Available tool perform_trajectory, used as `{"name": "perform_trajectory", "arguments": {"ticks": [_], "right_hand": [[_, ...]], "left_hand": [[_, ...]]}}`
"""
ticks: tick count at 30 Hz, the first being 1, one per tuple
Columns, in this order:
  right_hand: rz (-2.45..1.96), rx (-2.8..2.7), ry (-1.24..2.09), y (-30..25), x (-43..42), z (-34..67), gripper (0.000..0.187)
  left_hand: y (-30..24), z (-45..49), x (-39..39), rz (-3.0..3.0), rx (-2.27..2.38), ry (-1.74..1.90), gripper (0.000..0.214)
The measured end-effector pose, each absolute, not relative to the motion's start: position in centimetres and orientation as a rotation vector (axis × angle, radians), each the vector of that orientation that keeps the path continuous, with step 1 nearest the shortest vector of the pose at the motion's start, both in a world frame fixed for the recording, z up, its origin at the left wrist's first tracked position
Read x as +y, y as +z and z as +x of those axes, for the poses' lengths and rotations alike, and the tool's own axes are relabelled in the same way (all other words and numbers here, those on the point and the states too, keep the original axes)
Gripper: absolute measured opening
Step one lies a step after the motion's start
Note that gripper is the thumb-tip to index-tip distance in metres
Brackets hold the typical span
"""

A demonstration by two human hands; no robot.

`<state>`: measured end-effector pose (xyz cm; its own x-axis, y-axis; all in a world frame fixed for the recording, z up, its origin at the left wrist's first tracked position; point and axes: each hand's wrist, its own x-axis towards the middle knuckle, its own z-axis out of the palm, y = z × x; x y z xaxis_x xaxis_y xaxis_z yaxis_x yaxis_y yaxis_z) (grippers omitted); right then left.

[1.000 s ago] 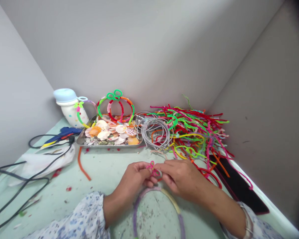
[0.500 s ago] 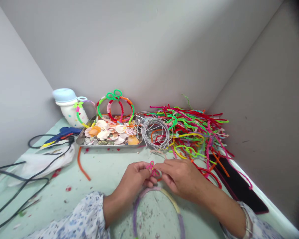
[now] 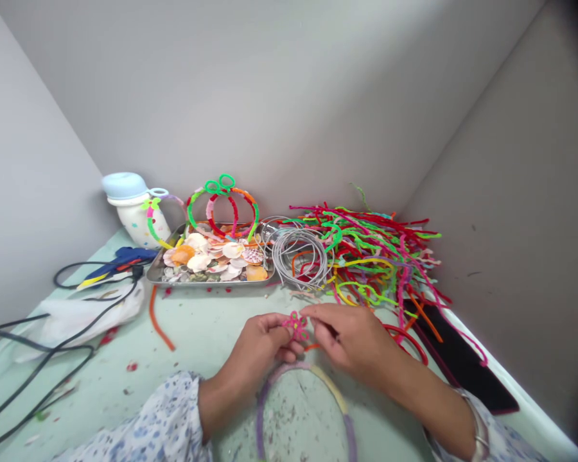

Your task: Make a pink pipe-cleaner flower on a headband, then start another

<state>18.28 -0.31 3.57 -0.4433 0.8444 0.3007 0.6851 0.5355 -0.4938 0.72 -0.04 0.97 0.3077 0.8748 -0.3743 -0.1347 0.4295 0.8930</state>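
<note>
**Head view.** The left hand (image 3: 264,343) pinches the twist (image 3: 296,326) at its left edge, fingers closed on it. The right hand (image 3: 354,340) nips the right edge between thumb and forefinger. Since the earlier frames the right hand has lifted and drawn slightly rightward. The twist, then half covered, now shows whole as a small cluster of pink loops, and the shaping appears well advanced. It is held in front of the tray (image 3: 157,276), nearer the person, just above the hoop (image 3: 264,391) on the surface (image 3: 202,321). Stems (image 3: 376,256) are heaped right of the tray, and a glue gun (image 3: 120,258) lies to its left.
</note>
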Motion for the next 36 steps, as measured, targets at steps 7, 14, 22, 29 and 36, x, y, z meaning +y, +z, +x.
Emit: {"name": "perform_trajectory", "arguments": {"ticks": [7,14,22,29,36], "right_hand": [[-1.441,-1.751,0.981,3.2,0.5,17.7,0.021],[-1.421,-1.595,1.335,1.5,0.0,16.6,0.023],[-1.498,-1.610,1.225,0.7,0.0,16.3,0.022],[-1.485,-1.625,1.231,0.4,-0.2,16.1,0.019],[-1.410,-1.463,1.440,1.2,0.1,16.1,0.011]], "left_hand": [[1.3,0.7,-0.3,0.888,1.031,0.802,0.018],[1.0,1.2,-0.5,0.891,1.027,0.808,0.018],[1.1,1.3,-0.7,0.948,1.079,0.806,0.012],[0.8,1.3,-0.6,0.973,1.109,0.798,0.010],[0.8,1.2,-0.4,0.941,1.024,0.819,0.014]]}}
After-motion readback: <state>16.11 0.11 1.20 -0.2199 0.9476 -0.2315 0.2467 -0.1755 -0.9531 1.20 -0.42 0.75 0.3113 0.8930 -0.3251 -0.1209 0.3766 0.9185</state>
